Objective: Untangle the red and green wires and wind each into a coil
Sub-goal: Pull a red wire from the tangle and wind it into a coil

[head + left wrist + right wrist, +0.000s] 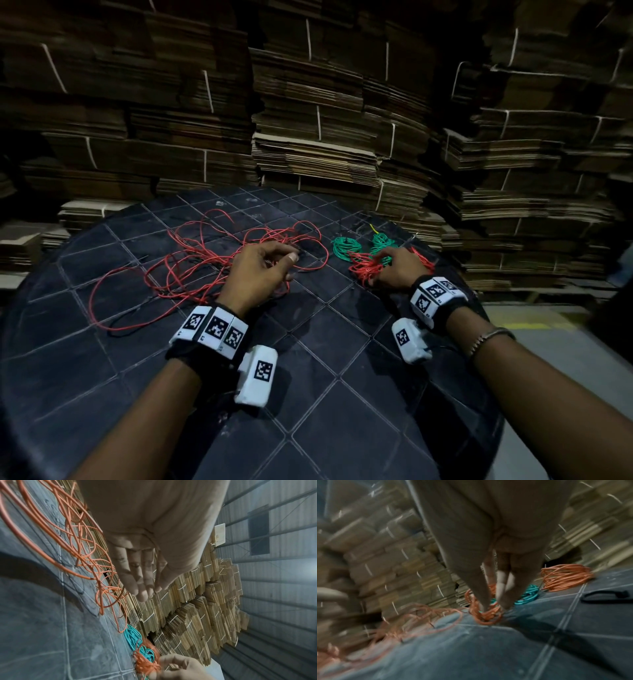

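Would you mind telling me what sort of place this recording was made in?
Probably a warehouse or packaging storeroom: tied bundles of flattened cardboard are stacked high behind the dark table, and corrugated metal walls show in the left wrist view.

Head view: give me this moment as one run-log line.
left hand: open over loose red wire | right hand: grips red coil | green coils: wound

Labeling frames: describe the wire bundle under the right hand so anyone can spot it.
On the dark tiled table, look to the far right side, where the right hand rests. Its fingers pinch a small red bundle, tightly bunched, unlike the loose red wire sprawled left and the green coils behind.
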`<state>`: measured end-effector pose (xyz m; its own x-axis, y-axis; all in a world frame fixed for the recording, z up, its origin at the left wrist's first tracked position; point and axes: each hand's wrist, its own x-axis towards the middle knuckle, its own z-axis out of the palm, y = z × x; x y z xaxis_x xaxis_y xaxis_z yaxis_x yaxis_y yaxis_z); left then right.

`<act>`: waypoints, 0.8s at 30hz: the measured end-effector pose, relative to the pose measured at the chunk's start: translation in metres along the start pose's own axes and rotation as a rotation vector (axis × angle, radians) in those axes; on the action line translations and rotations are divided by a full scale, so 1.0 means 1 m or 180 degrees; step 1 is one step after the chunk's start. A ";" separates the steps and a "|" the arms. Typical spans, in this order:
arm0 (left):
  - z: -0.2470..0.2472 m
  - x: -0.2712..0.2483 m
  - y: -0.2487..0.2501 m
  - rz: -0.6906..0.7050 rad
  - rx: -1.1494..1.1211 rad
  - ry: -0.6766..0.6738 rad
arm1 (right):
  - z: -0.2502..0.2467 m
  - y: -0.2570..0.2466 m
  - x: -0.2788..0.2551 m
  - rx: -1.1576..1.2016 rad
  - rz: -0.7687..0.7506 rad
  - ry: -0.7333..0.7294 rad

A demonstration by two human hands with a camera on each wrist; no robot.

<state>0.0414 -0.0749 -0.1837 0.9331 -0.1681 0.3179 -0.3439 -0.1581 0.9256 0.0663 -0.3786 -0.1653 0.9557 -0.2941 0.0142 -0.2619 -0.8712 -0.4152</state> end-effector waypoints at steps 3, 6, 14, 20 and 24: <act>0.000 0.000 0.000 -0.0015 -0.0014 -0.0023 | 0.005 -0.005 -0.004 0.0033 -0.0025 0.0279; 0.000 -0.001 0.001 -0.0066 -0.0001 -0.0022 | 0.009 -0.012 -0.001 0.0175 0.0009 0.0237; -0.002 0.000 0.002 -0.0065 0.0071 0.0030 | 0.020 -0.027 0.027 -0.0077 0.0000 0.0308; -0.014 0.008 -0.011 -0.0214 -0.0002 0.0533 | 0.024 -0.036 0.029 -0.0122 -0.0025 0.0116; -0.029 0.015 -0.016 -0.0276 -0.0109 0.0999 | 0.024 -0.056 0.013 -0.0053 -0.0217 0.0402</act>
<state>0.0641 -0.0466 -0.1880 0.9475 0.1535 0.2806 -0.2630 -0.1250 0.9567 0.0964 -0.3243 -0.1641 0.9471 -0.2803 0.1566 -0.2002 -0.8969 -0.3943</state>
